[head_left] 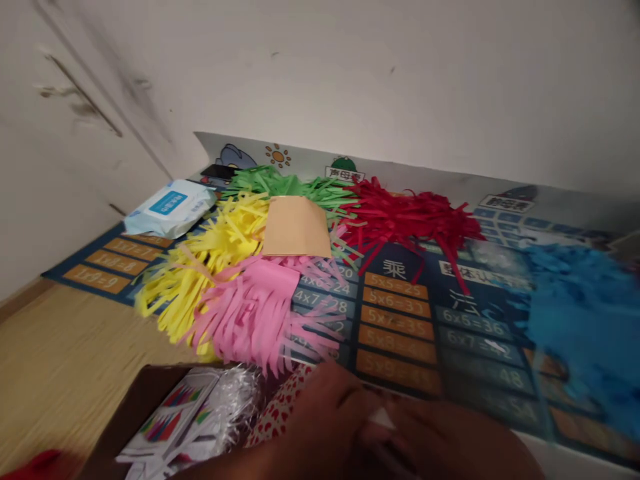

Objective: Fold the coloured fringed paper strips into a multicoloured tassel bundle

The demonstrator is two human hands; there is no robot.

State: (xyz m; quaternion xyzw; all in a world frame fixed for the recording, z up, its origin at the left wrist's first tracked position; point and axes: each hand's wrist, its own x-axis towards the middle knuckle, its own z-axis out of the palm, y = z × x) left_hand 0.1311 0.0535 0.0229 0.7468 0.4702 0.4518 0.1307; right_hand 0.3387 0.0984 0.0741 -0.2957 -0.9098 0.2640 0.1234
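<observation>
At the bottom edge, my left hand (333, 407) has its fingers curled in. My right hand (440, 427) lies right beside it, dark and blurred, its fingers closed toward the left one. A small whitish piece (383, 420) shows between the two hands, too smeared to name. Behind them lies a bunch of pink paper strips (250, 313), cut into fringe. Under my left wrist, cloth with red hearts (280, 407) is partly covered. To its left stands a brown box (117, 413) with shiny shredded film (243, 407) and printed sheets (173, 413) in it.
Yellow (215, 250), green (295, 183), red (405, 217) and blue (585, 320) fringed paper bunches lie on a times-table poster (395, 320). A tan card (297, 227) rests among them. A wipes packet (173, 208) sits at the left. A pale wall (375, 73) rises behind.
</observation>
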